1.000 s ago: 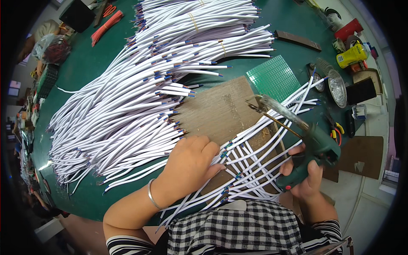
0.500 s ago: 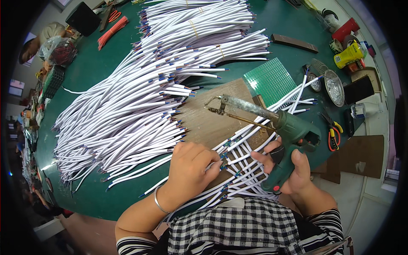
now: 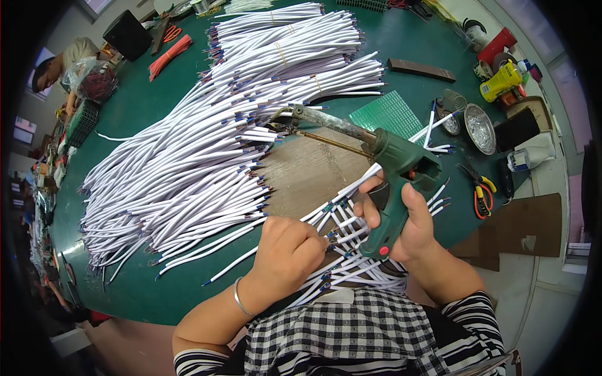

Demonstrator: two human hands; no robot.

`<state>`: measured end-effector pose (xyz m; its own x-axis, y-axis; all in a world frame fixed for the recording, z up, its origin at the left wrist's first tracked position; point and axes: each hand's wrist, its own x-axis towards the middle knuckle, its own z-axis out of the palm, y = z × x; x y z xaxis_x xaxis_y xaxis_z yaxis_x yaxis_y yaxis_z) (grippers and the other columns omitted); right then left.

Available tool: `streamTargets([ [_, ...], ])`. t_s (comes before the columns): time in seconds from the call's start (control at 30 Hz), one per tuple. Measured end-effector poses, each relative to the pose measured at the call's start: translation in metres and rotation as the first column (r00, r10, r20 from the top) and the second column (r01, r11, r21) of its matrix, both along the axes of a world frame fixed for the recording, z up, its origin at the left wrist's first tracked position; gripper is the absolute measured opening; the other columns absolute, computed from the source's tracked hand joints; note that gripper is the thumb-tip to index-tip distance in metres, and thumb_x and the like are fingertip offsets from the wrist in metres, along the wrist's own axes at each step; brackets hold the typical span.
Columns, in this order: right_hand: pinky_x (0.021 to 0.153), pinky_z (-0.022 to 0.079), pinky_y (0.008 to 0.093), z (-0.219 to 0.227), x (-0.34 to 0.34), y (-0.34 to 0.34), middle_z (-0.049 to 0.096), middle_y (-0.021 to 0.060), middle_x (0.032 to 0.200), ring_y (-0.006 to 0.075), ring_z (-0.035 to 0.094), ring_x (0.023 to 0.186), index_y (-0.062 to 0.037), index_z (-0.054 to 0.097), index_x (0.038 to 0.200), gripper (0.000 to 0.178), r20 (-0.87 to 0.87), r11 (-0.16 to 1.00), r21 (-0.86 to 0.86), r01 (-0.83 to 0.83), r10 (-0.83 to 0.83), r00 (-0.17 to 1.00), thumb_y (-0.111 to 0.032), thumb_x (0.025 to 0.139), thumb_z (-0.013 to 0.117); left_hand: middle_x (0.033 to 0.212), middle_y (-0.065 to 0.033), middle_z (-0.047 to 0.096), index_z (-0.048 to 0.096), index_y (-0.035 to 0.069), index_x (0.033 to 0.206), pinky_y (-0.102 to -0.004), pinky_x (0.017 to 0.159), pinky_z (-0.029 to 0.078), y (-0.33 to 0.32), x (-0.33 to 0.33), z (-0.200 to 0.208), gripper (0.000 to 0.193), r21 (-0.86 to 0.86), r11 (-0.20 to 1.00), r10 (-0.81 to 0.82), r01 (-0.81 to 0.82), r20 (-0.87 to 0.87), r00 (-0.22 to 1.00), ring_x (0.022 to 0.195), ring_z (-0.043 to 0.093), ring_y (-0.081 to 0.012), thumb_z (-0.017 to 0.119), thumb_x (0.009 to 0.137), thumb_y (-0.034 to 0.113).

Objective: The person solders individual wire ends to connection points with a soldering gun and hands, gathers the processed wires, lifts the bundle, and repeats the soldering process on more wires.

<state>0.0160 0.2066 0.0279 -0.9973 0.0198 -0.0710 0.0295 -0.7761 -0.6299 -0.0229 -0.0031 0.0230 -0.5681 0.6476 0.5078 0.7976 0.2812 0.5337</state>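
My right hand (image 3: 411, 229) is wrapped round the handle of a green gun-shaped soldering tool (image 3: 401, 153), fingers near its trigger. Its long metal barrel points left and away, with the tip over the edge of the cable pile. My left hand (image 3: 285, 254) is closed in a pinch at the end of a white cable; coloured wire ends show by the fingertips, partly hidden. Beneath both hands lie several crossed white cables (image 3: 351, 235) with blue and brown ends. Under the barrel is a brown board (image 3: 313, 169).
A large heap of white cables (image 3: 182, 169) covers the table's left and middle. To the right are a green gridded sheet (image 3: 389, 114), a metal bowl (image 3: 480, 128), pliers (image 3: 483, 194) and a yellow bottle (image 3: 501, 83). Another person (image 3: 72, 59) sits at the far left.
The soldering tool and my right hand have moved left and away from me, bringing the tip to the cable pile. My left hand stays pinched in nearly the same place.
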Motion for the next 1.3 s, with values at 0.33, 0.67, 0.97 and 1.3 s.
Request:
streamTargets([
  [0.33, 0.079, 0.050, 0.0374, 0.020, 0.030, 0.010, 0.059, 0.0201, 0.109, 0.0256, 0.060, 0.085, 0.0007, 0.044, 0.124, 0.050, 0.237, 0.936, 0.348, 0.057, -0.147, 0.960, -0.033, 0.090, 0.055, 0.080, -0.0014, 0.059, 0.063, 0.011, 0.083, -0.0352, 0.070, 0.037, 0.009, -0.007, -0.019, 0.019, -0.123, 0.991, -0.039, 0.051, 0.099, 0.994, 0.076, 0.054, -0.0221, 0.073, 0.067, 0.008],
  [0.67, 0.073, 0.058, 0.0423, 0.025, 0.035, 0.036, 0.057, 0.0222, 0.109, 0.0268, 0.066, 0.075, 0.0034, 0.040, 0.126, 0.057, 0.056, 0.858, 0.488, 0.161, -0.215, 0.975, -0.038, 0.090, 0.056, 0.075, -0.0079, 0.057, 0.063, 0.006, 0.090, -0.0384, 0.064, 0.042, 0.005, -0.026, -0.015, 0.022, -0.259, 0.963, 0.125, -0.073, 0.190, 0.974, 0.071, 0.056, -0.0282, 0.073, 0.071, 0.014],
  [0.97, 0.091, 0.051, 0.0419, 0.011, -0.002, 0.006, 0.059, 0.0241, 0.110, 0.0317, 0.066, 0.091, 0.0027, 0.039, 0.129, 0.061, 0.139, 0.970, 0.232, -0.076, 0.044, 0.989, -0.038, 0.088, 0.059, 0.074, -0.0089, 0.056, 0.063, 0.005, 0.090, -0.0345, 0.056, 0.045, 0.010, -0.013, -0.003, 0.022, -0.301, 0.945, 0.155, -0.127, 0.072, 0.985, 0.063, 0.056, -0.0258, 0.070, 0.069, 0.006],
  [1.3, 0.085, 0.051, 0.0415, -0.005, 0.003, 0.004, 0.057, 0.0231, 0.114, 0.0305, 0.063, 0.094, 0.0006, 0.038, 0.133, 0.058, 0.028, 0.994, 0.097, -0.060, 0.057, 0.998, -0.031, 0.089, 0.057, 0.091, -0.0017, 0.061, 0.059, 0.000, 0.102, -0.0199, 0.069, 0.046, 0.013, -0.017, -0.015, 0.014, 0.154, 0.963, -0.160, -0.221, 0.987, -0.013, 0.076, 0.057, -0.0074, 0.059, 0.090, 0.006],
])
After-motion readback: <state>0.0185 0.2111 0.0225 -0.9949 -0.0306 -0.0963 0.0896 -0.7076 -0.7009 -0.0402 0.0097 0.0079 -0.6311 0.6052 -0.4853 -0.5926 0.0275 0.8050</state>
